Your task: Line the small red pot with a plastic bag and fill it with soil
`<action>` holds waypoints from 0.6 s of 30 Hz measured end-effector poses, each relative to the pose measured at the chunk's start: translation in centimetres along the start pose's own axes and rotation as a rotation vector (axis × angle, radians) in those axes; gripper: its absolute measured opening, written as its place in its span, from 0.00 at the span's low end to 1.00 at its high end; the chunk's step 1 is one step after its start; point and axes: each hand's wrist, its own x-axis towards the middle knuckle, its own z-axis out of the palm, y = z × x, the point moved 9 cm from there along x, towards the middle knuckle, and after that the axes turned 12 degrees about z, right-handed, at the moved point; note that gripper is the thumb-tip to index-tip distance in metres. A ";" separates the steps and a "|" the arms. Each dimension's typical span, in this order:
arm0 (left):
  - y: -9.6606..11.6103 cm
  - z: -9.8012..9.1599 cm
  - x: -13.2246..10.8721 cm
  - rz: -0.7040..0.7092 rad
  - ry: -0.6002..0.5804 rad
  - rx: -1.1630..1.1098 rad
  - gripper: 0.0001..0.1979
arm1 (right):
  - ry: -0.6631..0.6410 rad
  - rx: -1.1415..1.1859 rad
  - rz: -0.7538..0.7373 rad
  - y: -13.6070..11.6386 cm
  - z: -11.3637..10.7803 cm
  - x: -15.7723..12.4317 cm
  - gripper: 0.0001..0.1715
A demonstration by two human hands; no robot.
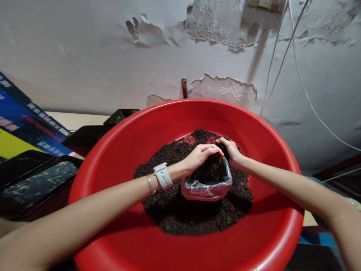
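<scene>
A clear plastic bag (207, 191) stands with its mouth open on dark, crumbly potting soil (194, 222), inside a large red basin (180, 253). My left hand (201, 158) is cupped over the bag's left and back side, its fingers curved together around soil. From the right, my right hand (229, 150) curls inward at the bag's back right edge, with dark soil against its fingers. Loose soil drops between the two hands into the bag. The undersides of both hands are partly hidden. On my left wrist are a white-strapped watch (163, 175) and a bracelet.
Black plastic trays (36, 188) lie left of the basin, beside a printed blue and yellow board (31, 120). Behind rises a wall (84, 56) with peeling paint. White cables (299, 71) hang down it at the right.
</scene>
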 end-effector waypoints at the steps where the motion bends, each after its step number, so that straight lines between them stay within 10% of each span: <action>1: -0.1 0.0 0.0 -0.005 0.000 -0.009 0.15 | -0.006 0.001 0.001 0.0 0.0 0.0 0.11; 13: -0.8 0.4 -0.3 -0.089 -0.027 -0.058 0.15 | -0.009 0.010 -0.035 -0.2 0.2 0.0 0.11; 18: 3.3 1.5 -0.2 0.076 -0.301 0.392 0.12 | -0.019 0.008 -0.173 -2.4 0.1 -0.5 0.12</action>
